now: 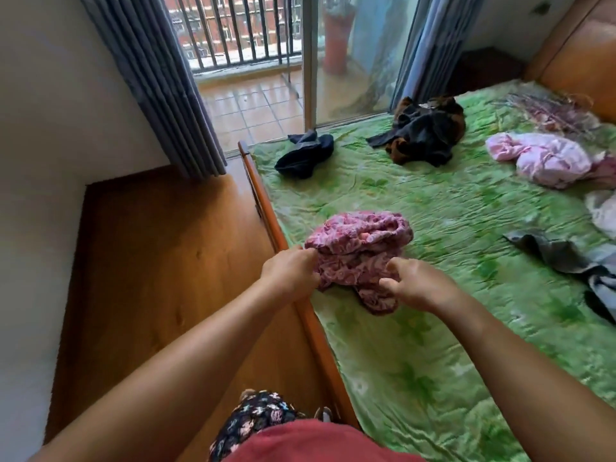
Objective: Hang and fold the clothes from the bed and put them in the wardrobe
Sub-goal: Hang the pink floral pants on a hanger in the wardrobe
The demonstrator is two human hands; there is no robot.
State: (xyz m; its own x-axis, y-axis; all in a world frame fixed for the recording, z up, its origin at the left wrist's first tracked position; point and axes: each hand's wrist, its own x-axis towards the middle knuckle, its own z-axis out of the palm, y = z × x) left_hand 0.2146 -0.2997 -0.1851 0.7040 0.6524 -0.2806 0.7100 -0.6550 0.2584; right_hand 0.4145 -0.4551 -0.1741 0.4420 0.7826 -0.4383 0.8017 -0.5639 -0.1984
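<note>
Left hand (290, 271) is gripping the near-left edge of the pink patterned garment (360, 241), fingers curled into the cloth. Right hand (416, 285) is pinching its near-right edge. I am seeing the garment lying bunched on the green bed cover (433, 328), just beside the wooden bed rail (266, 208). Lying farther out, well apart: dark blue garment (305, 156), black-and-brown garment (423, 131), pale pink garment (543, 158), grey garment (566, 251).

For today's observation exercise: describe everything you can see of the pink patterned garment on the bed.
The pink patterned garment is soft, thin-looking cloth printed in pink, maroon and white. It lies crumpled in a loose heap on the green bedspread, near the bed's wooden side rail. The left hand grips its left edge; the right hand pinches its near right part.
</note>
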